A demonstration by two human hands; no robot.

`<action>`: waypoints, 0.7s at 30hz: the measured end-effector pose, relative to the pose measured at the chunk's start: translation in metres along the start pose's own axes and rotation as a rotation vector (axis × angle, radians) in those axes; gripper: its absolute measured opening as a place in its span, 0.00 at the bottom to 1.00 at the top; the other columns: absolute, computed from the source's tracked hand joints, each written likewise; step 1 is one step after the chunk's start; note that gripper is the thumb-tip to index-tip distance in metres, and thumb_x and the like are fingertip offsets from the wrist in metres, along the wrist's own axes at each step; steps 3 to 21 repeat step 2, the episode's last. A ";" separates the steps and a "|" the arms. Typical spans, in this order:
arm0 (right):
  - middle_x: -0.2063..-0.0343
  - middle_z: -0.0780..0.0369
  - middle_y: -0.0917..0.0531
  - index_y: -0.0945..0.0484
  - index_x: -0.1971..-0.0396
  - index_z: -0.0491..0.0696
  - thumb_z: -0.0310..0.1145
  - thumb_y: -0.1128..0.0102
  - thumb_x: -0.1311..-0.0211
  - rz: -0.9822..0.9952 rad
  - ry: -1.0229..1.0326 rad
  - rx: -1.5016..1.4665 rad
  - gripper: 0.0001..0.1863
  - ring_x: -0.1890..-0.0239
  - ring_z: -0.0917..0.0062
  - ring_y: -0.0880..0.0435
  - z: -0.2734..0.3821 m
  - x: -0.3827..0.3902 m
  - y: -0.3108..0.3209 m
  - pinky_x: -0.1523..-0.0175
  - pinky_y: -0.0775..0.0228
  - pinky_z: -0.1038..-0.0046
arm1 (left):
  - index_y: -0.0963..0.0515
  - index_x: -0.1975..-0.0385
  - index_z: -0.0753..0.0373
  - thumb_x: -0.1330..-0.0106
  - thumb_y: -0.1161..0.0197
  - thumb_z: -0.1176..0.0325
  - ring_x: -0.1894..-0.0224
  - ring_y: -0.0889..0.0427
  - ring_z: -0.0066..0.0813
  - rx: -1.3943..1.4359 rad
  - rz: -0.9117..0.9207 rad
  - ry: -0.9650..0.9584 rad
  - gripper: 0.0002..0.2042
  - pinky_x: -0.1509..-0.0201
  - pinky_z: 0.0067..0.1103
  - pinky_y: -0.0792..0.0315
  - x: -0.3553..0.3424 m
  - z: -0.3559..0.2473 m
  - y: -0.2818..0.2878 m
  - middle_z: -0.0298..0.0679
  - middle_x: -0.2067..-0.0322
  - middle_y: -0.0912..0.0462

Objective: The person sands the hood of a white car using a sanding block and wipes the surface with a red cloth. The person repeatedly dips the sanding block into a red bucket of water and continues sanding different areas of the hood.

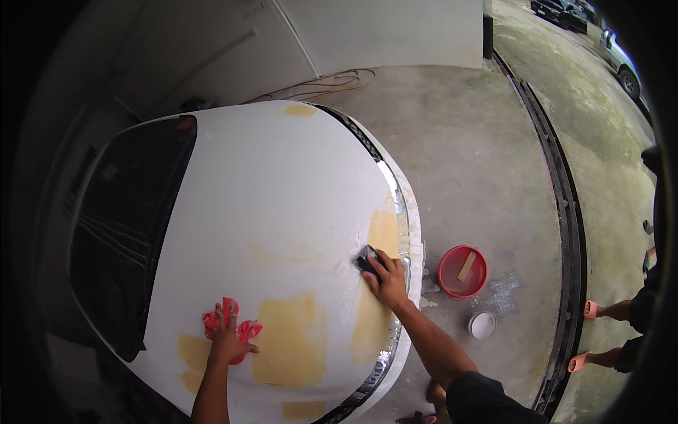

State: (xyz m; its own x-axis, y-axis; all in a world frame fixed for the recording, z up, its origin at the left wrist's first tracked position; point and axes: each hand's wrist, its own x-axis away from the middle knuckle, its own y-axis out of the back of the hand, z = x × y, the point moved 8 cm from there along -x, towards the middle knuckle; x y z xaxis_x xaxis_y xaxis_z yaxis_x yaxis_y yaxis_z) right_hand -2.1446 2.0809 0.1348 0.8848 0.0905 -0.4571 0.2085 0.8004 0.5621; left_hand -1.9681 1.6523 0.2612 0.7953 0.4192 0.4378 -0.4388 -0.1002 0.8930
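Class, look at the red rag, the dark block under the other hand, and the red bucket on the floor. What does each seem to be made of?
Red rag: soft cloth, crumpled into folds. Dark block: probably a foam or rubber sanding block, matte; too small to be sure. Red bucket: looks like smooth plastic with an even round rim.

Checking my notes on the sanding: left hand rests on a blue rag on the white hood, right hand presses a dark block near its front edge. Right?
Not quite: in the head view the rag under the left hand is red, not blue. The right hand does press a dark block near the white hood's front edge.
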 end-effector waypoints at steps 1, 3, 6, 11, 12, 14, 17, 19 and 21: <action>0.32 0.56 0.26 0.20 0.36 0.55 0.43 0.31 0.33 0.098 0.081 -0.002 0.26 0.38 0.58 0.24 0.017 0.032 -0.001 0.32 0.34 0.64 | 0.65 0.19 0.48 0.79 0.10 0.42 0.18 0.64 0.60 0.023 -0.012 -0.006 0.83 0.21 0.49 0.44 0.001 -0.001 0.001 0.57 0.21 0.77; 0.32 0.56 0.26 0.20 0.36 0.55 0.43 0.31 0.33 0.127 0.073 0.002 0.26 0.37 0.58 0.24 0.013 0.032 -0.002 0.32 0.34 0.64 | 0.65 0.19 0.47 0.75 0.11 0.42 0.19 0.60 0.59 0.008 -0.019 -0.015 0.81 0.23 0.56 0.44 0.002 -0.004 0.001 0.57 0.20 0.76; 0.32 0.56 0.26 0.20 0.36 0.55 0.43 0.31 0.33 0.127 0.073 0.002 0.26 0.37 0.58 0.24 0.013 0.032 -0.002 0.32 0.34 0.64 | 0.65 0.19 0.47 0.75 0.11 0.42 0.19 0.60 0.59 0.008 -0.019 -0.015 0.81 0.23 0.56 0.44 0.002 -0.004 0.001 0.57 0.20 0.76; 0.32 0.56 0.26 0.20 0.36 0.55 0.43 0.31 0.33 0.127 0.073 0.002 0.26 0.37 0.58 0.24 0.013 0.032 -0.002 0.32 0.34 0.64 | 0.65 0.19 0.47 0.75 0.11 0.42 0.19 0.60 0.59 0.008 -0.019 -0.015 0.81 0.23 0.56 0.44 0.002 -0.004 0.001 0.57 0.20 0.76; 0.32 0.56 0.26 0.20 0.36 0.55 0.43 0.31 0.33 0.127 0.073 0.002 0.26 0.37 0.58 0.24 0.013 0.032 -0.002 0.32 0.34 0.64 | 0.65 0.19 0.47 0.75 0.11 0.42 0.19 0.60 0.59 0.008 -0.019 -0.015 0.81 0.23 0.56 0.44 0.002 -0.004 0.001 0.57 0.20 0.76; 0.32 0.56 0.26 0.20 0.36 0.55 0.43 0.31 0.33 0.127 0.073 0.002 0.26 0.37 0.58 0.24 0.013 0.032 -0.002 0.32 0.34 0.64 | 0.65 0.19 0.47 0.75 0.11 0.42 0.19 0.60 0.59 0.008 -0.019 -0.015 0.81 0.23 0.56 0.44 0.002 -0.004 0.001 0.57 0.20 0.76; 0.32 0.56 0.26 0.20 0.36 0.55 0.43 0.31 0.33 0.127 0.073 0.002 0.26 0.37 0.58 0.24 0.013 0.032 -0.002 0.32 0.34 0.64 | 0.65 0.19 0.47 0.75 0.11 0.42 0.19 0.60 0.59 0.008 -0.019 -0.015 0.81 0.23 0.56 0.44 0.002 -0.004 0.001 0.57 0.20 0.76; 0.32 0.56 0.26 0.20 0.36 0.55 0.43 0.31 0.33 0.127 0.073 0.002 0.26 0.37 0.58 0.24 0.013 0.032 -0.002 0.32 0.34 0.64 | 0.65 0.19 0.47 0.75 0.11 0.42 0.19 0.60 0.59 0.008 -0.019 -0.015 0.81 0.23 0.56 0.44 0.002 -0.004 0.001 0.57 0.20 0.76; 0.32 0.56 0.26 0.20 0.36 0.55 0.43 0.31 0.33 0.127 0.073 0.002 0.26 0.37 0.58 0.24 0.013 0.032 -0.002 0.32 0.34 0.64 | 0.65 0.19 0.47 0.75 0.11 0.42 0.19 0.60 0.59 0.008 -0.019 -0.015 0.81 0.23 0.56 0.44 0.002 -0.004 0.001 0.57 0.20 0.76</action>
